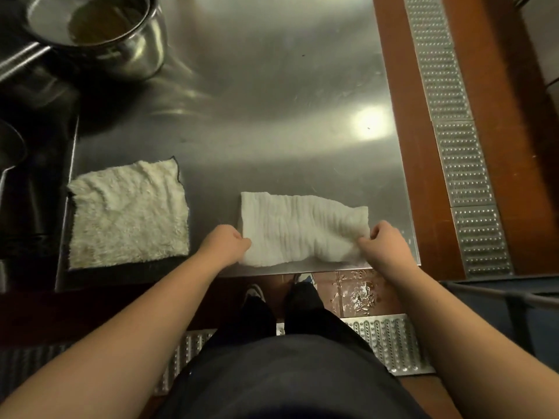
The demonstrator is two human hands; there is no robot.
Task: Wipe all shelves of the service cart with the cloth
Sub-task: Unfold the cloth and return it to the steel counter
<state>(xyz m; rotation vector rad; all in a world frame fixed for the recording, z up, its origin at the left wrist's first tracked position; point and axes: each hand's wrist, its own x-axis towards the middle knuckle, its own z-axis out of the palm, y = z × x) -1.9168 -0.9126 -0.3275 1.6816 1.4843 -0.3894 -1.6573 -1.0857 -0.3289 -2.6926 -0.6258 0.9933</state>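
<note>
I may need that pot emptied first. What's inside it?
The pot on the steel top holds a brownish liquid partway up. Its far side is cut off by the picture's edge, and anything beneath the liquid's surface cannot be seen.

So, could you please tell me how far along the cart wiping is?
Done: no wiped shelf can be confirmed. In hand: both hands, left and right, pinch the white cloth's near corners on the steel surface. Left: apparently all the shelves.
</note>
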